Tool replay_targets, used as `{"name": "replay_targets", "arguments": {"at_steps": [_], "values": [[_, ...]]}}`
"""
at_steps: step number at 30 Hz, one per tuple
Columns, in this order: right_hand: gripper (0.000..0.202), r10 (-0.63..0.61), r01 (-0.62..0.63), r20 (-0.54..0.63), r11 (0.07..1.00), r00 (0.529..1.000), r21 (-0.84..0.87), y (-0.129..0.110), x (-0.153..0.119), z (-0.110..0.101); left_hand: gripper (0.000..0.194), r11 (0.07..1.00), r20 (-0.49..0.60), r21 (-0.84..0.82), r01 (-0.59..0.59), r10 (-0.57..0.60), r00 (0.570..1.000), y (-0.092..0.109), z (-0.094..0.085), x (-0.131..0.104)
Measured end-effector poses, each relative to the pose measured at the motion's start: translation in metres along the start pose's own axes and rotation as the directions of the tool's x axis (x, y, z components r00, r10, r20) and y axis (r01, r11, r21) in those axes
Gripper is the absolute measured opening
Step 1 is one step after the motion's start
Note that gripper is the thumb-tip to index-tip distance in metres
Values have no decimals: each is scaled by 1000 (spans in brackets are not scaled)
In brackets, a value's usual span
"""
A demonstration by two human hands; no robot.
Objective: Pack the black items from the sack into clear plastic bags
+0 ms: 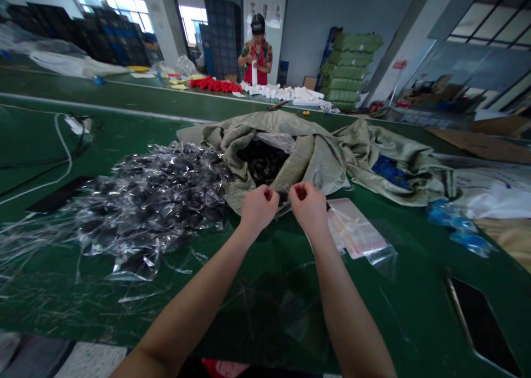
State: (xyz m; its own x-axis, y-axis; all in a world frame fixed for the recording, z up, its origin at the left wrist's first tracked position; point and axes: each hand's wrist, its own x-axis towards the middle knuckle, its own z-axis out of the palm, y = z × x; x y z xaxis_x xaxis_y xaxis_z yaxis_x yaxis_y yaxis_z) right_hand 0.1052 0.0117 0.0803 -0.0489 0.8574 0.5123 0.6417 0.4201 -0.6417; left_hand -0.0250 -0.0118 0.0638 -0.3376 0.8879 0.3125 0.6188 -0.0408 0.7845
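My left hand [259, 208] is closed in a pinch at the front lip of a woven sack [307, 159]. Just to its right, my right hand [308, 205] is pinched the same way, thumb against the fingers. What the fingertips hold, if anything, is too dark and small to make out. Inside the sack's rolled-open mouth lie shiny dark pieces [263, 162]. Left of my hands is a heap of dark items in clear plastic bags [161, 193]. A stack of flat clear bags [357, 229] lies beside my right wrist.
A phone [483, 323] lies at the right of the green table [265, 289]. A second sack [398, 151] holds something blue. Blue packets [460, 229] sit near it. Cables [64, 146] run at left. Across the table, a person [257, 52] stands behind red and white items.
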Motion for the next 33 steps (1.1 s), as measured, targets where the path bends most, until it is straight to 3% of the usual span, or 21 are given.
{"name": "replay_targets", "arguments": {"at_steps": [3, 8, 11, 21, 25, 33], "values": [[14, -12, 13, 12, 1000, 1000, -22, 0, -1, 1, 21, 998, 27, 60, -3, 1, 1000, -2, 1, -1], [15, 53, -54, -46, 998, 998, -31, 5, 1, 1, 22, 998, -60, 65, 1, 3, 998, -7, 3, -4], [17, 87, -88, -58, 996, 995, -5, 7, 2, 3, 22, 997, -24, 77, 14, -12, 1000, -7, 2, -6], [16, 24, -24, -10, 999, 1000, 34, 3, -1, 6, 22, 998, -95, 54, -24, 29, 995, 1, -4, -3], [17, 15, -15, 15, 999, 1000, 31, 3, 0, 6, 23, 998, -33, 66, 10, -8, 999, 0, -1, -4], [17, 48, -46, 22, 994, 999, -96, 12, 3, 5, 27, 1000, -68, 5, -11, 11, 998, -4, -2, -8]]}}
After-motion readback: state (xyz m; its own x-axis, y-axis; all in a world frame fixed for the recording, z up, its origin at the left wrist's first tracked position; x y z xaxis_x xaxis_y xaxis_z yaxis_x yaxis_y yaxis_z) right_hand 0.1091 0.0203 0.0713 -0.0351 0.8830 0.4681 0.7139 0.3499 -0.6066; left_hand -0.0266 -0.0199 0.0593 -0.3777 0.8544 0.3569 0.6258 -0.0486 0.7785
